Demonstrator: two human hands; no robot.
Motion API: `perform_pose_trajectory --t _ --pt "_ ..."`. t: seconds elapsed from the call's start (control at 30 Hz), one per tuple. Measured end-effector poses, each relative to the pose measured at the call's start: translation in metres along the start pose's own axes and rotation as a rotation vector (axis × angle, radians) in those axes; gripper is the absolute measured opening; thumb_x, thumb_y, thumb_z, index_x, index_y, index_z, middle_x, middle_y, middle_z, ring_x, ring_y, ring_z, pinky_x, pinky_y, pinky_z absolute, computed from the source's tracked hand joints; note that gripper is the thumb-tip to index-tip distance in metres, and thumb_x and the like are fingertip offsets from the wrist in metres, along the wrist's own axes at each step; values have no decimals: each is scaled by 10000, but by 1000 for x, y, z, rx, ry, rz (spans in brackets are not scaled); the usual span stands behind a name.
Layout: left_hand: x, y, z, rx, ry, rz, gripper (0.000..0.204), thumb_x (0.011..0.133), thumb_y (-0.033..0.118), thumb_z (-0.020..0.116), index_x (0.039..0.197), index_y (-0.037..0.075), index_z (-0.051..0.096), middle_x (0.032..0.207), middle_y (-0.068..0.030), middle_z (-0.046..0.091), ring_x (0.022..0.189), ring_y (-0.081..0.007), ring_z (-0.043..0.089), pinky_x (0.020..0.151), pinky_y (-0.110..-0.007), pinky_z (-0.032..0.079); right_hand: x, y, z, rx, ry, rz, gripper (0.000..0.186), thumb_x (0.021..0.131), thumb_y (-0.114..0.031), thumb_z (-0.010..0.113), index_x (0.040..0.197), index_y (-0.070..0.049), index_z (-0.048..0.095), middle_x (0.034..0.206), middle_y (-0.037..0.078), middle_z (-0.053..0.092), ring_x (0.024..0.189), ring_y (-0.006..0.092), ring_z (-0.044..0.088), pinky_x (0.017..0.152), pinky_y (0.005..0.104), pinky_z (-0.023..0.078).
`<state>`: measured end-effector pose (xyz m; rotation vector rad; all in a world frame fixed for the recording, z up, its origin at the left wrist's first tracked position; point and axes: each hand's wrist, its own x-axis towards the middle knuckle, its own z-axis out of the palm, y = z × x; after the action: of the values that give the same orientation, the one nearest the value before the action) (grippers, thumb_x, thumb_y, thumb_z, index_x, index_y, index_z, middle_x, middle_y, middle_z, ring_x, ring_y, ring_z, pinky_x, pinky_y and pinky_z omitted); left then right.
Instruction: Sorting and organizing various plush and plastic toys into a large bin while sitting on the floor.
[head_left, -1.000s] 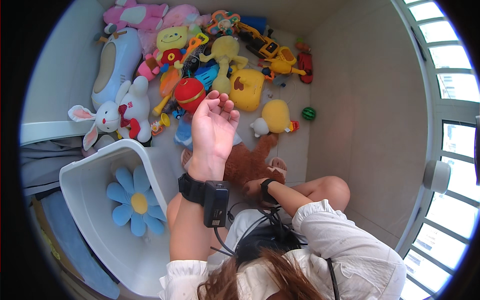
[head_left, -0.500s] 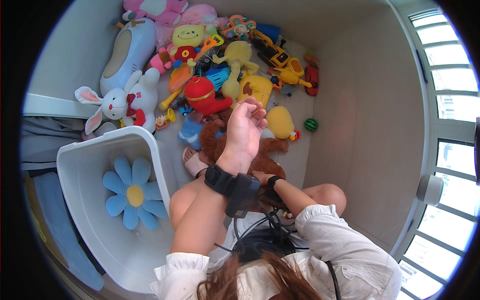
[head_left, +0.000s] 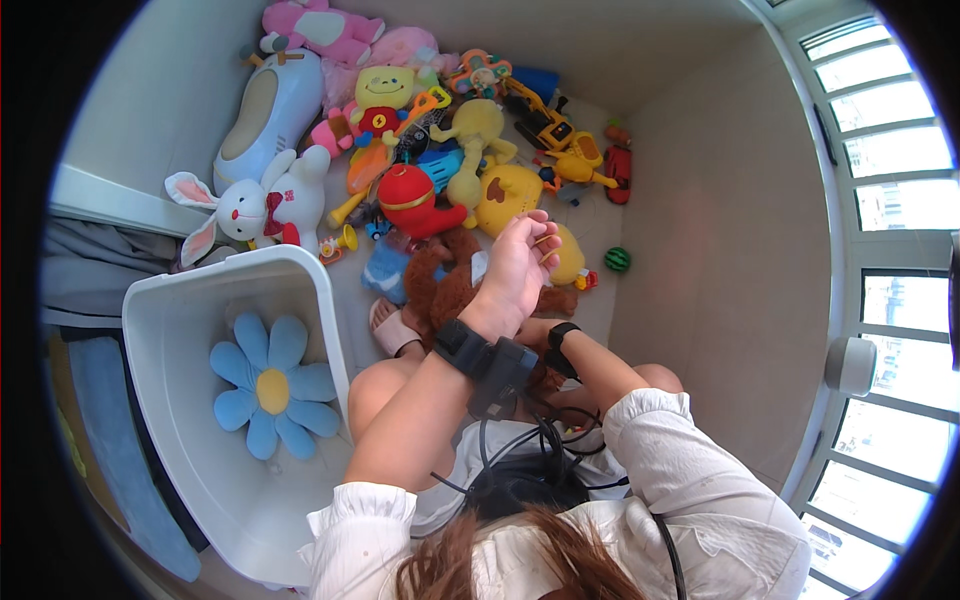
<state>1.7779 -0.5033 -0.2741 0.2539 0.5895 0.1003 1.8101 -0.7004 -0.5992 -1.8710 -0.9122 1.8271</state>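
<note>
Brown, shaggy and soft-looking, a long-limbed plush toy (head_left: 428, 300) lies at the centre of the frame, just beyond the seated person's knees. From where I stand, in the head view, the left hand (head_left: 515, 268) is raised above it, palm upward, fingers loosely curled and a little apart, with nothing seen in its grasp. The right hand (head_left: 537, 331) reaches down to the plush, partly hidden behind the left wrist; I cannot tell whether its fingers are clamped on the fur or merely resting there. The plush probably lies so close because that spot suits both arms.

At the left of the frame stands a deep white plastic tub (head_left: 172, 345), its mouth turned toward me, with a blue-petalled, yellow-centred flower cushion (head_left: 272, 391) inside. It seems set beside the person's knee for easy reach.

Across the upper middle, toys crowd together: a rounded red plush (head_left: 410, 195), a white rabbit plush with pink ears (head_left: 300, 195), a smooth yellow toy (head_left: 507, 195). A green striped ball (head_left: 617, 260) sits apart, right of centre.

The floor (head_left: 345, 305) is pale and smooth, hemmed by a plain beige wall (head_left: 710, 250); bright barred windows (head_left: 895, 300) fill the right edge.
</note>
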Motion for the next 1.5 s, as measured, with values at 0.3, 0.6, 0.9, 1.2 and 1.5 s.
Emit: perform_pose_trajectory --t 0.3,0.6,0.9,1.2,1.5 --pt "-7 10 5 -36 32 12 155 801 106 498 955 115 514 855 -9 548 767 -114 521 682 -264 417 -34 -41 27 -515 -19 105 567 786 -305 500 1288 -50 435 1419 176 276 1258 339 359 1026 471 302" --pt "-1 21 5 -77 36 40 153 796 110 531 949 113 525 852 -3 542 763 -132 525 674 -280 440 -44 -62 24 -439 121 259 467 775 -253 513 1182 -23 519 1265 184 457 1150 336 467 959 434 380" --pt "-3 24 10 -136 -38 39 153 792 77 500 944 97 504 846 -18 533 764 -148 525 665 -294 442 -56 -62 77 -329 57 92 379 768 -216 528 1108 -55 576 1084 187 594 1031 333 549 899 402 420" --pt "-11 65 2 -293 -120 132 128 792 43 472 912 85 490 817 -49 515 742 -174 515 653 -307 426 -119 -150 22 -185 613 -166 319 794 -154 532 1088 -32 569 1026 174 601 964 331 568 848 385 450" --pt "1 60 9 -495 -108 189 91 780 35 449 828 95 496 748 -37 501 679 -170 492 620 -301 392 -297 -214 -42 77 1480 -520 239 847 -71 517 1082 -37 541 992 77 562 968 171 529 829 305 429"
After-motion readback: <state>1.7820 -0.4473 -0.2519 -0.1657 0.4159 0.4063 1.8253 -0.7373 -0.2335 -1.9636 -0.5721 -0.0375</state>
